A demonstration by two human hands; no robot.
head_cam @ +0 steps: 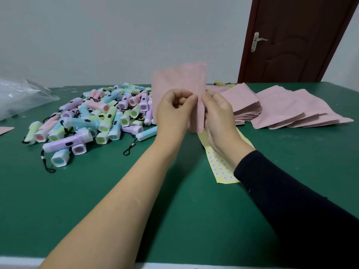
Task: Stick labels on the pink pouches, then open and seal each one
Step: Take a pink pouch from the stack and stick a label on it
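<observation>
Left hand (174, 111): bare forearm; fingers (189, 98) curled, thumb and forefinger pinching the near edge of the pink pouch (180, 78).
Right hand (219, 117): black sleeve (291, 200) to the wrist; fingers (208, 98) pinching the same edge, just beside the left fingers.
Pink pouch: lifted off the worktop (97, 200), held upright between both sets of fingers, most of it rising above them; blurred, so open or sealed cannot be told.
Label sheet (219, 167): yellow strip with rows of small stickers, flat on the worktop below the right fingers, partly hidden under the right wrist.
Pouch stacks (287, 111): fanned flat piles, right of the right fingers.
Flashlights (101, 117): heap in pastel colours with black cords, left of the left fingers.
Plastic bag (21, 96): clear, crumpled, far left of the fingers.
Door (291, 39): brown, metal handle, beyond the fingers to the right.
</observation>
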